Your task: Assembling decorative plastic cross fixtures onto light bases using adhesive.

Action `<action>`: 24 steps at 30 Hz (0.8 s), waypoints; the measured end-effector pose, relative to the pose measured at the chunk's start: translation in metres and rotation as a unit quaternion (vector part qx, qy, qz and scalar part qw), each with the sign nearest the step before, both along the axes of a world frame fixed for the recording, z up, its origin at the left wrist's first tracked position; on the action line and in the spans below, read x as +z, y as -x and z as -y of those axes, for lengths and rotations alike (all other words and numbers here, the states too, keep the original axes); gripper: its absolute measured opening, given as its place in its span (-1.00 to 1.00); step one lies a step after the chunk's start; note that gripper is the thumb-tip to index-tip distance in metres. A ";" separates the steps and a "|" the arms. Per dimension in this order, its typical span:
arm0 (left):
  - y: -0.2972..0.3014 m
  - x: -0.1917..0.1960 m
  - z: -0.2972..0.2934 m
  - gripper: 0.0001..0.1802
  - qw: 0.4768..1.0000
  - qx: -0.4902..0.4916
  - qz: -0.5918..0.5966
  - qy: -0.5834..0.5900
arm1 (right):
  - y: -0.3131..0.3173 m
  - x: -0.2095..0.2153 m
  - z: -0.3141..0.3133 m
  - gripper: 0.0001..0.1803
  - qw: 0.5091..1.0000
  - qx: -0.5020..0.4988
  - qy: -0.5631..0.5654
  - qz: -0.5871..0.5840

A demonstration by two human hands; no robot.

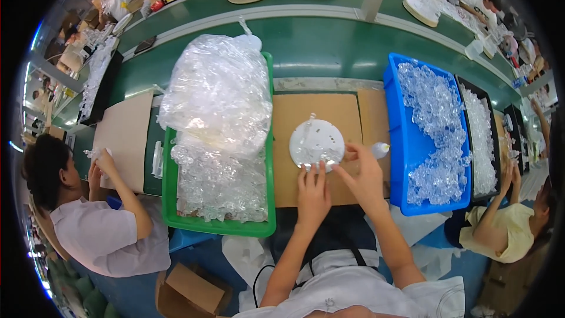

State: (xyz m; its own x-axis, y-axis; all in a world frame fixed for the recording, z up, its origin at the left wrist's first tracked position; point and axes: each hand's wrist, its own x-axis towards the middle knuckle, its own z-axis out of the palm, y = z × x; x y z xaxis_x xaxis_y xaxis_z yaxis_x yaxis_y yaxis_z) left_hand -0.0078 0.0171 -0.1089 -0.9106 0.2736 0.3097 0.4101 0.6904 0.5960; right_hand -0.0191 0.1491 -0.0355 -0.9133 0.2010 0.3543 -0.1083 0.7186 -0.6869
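Both forearms rise from the lower edge to a white round disc [316,142] lying on a brown cardboard sheet [294,188]. Left hand [312,193] rests flat, fingers together, fingertips touching the disc's near rim. Right hand [366,172] pinches a small clear piece at the disc's right edge. A green crate [170,200] of bagged clear parts stands to the left, a blue bin [406,141] of clear crystals to the right.

Bright, even light; bent fisheye edges
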 end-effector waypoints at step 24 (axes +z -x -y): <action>0.002 -0.009 -0.010 -0.46 0.999 0.001 -0.046 0.023 | 0.391 0.017 -0.015 -0.77 0.940 0.043 -0.334 0.060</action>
